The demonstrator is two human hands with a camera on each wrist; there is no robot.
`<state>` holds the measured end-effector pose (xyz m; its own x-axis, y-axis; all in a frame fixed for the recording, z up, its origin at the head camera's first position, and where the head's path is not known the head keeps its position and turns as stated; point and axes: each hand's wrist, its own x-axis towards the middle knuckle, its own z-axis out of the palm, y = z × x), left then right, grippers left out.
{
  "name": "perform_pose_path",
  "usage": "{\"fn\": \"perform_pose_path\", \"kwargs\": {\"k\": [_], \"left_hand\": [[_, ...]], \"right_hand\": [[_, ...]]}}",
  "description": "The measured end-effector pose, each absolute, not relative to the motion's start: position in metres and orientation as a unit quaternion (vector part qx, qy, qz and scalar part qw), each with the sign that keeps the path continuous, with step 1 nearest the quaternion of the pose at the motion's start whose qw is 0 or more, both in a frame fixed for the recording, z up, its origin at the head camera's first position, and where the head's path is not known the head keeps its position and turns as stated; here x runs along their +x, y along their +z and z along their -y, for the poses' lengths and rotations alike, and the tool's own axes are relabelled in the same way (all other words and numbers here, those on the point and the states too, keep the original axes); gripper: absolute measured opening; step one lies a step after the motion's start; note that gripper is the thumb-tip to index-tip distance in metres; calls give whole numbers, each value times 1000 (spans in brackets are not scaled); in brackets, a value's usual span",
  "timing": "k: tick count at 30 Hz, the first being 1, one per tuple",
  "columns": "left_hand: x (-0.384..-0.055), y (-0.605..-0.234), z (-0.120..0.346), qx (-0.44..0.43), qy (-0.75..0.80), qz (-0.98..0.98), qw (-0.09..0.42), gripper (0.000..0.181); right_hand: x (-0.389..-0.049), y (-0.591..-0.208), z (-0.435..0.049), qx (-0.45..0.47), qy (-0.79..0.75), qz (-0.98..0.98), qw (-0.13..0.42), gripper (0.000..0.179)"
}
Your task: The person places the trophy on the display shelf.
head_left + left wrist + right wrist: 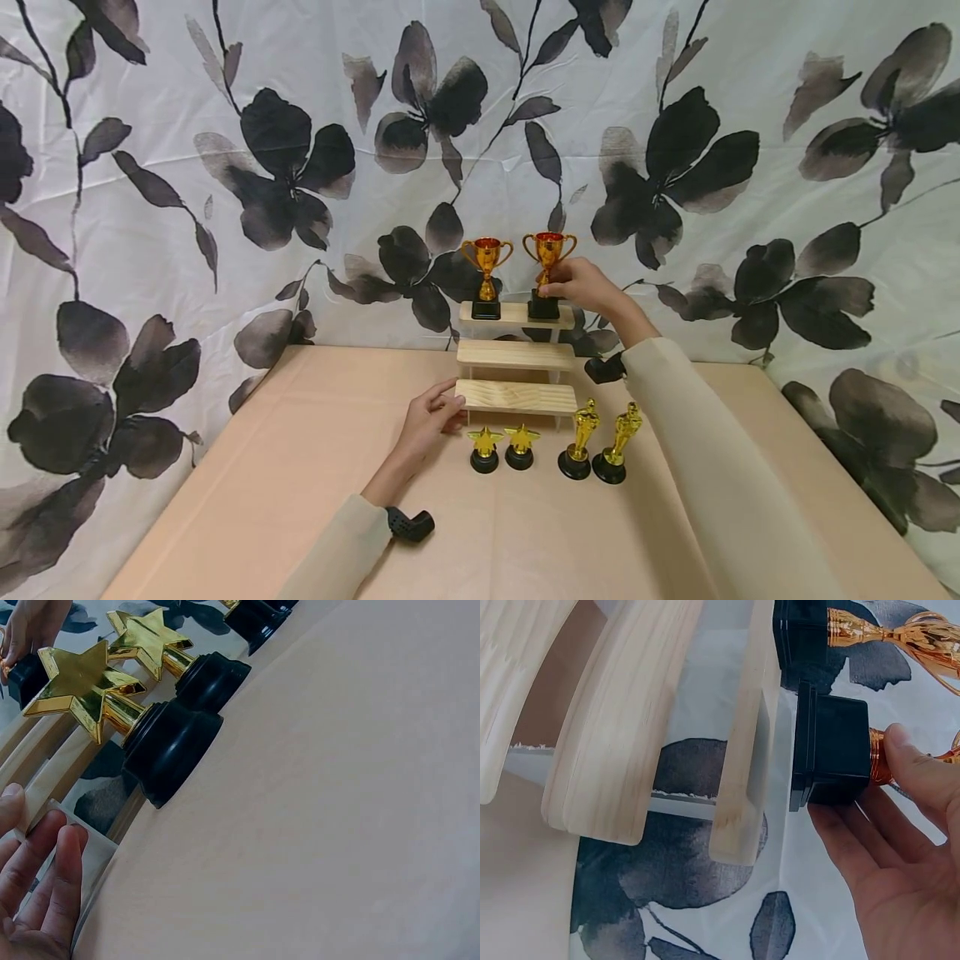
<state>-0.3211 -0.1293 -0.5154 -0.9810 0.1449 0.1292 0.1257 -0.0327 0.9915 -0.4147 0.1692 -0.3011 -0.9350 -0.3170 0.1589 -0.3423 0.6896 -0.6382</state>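
My right hand (585, 287) holds a gold two-handled trophy cup (550, 248) by its stem, thumb on one side and fingers on the other. Its black square base (836, 746) is right at the right end of the top board of a three-step wooden display stand (517, 356). A matching trophy cup (487, 254) stands upright at that board's left end. Down at the lowest board (517, 397), my left hand (425, 421) pinches the left end, thumb over the edge and fingers below, as the left wrist view (37, 877) shows.
Two small gold star trophies (484, 446) with round black bases stand before the stand. Right of them are two gold figure trophies (585, 429), also on black bases. A peach cloth covers the table (300, 467); a floral curtain (300, 83) hangs behind.
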Motion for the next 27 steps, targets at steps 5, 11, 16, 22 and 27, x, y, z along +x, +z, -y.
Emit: {"fn": "perform_pose_path", "kwargs": {"k": [5,11,16,22,27], "left_hand": [[-321,-516,128,96,714,-693,7,56],[-320,-514,130,103,707,-700,11,57],[-321,-513,134,96,707,-700,-2,56],[-327,-516,129,111,711,-694,13,61],[-329,-516,125,107,714,-692,6,60]], "right_hand": [[-418,-306,-169,172,355,919,18,29],[-420,-312,-164,152,369,917,15,32],[-425,-314,-155,157,379,912,8,33],[-427,-315,-159,149,361,920,15,31],[-432,-317,-160,148,372,916,8,31]]}}
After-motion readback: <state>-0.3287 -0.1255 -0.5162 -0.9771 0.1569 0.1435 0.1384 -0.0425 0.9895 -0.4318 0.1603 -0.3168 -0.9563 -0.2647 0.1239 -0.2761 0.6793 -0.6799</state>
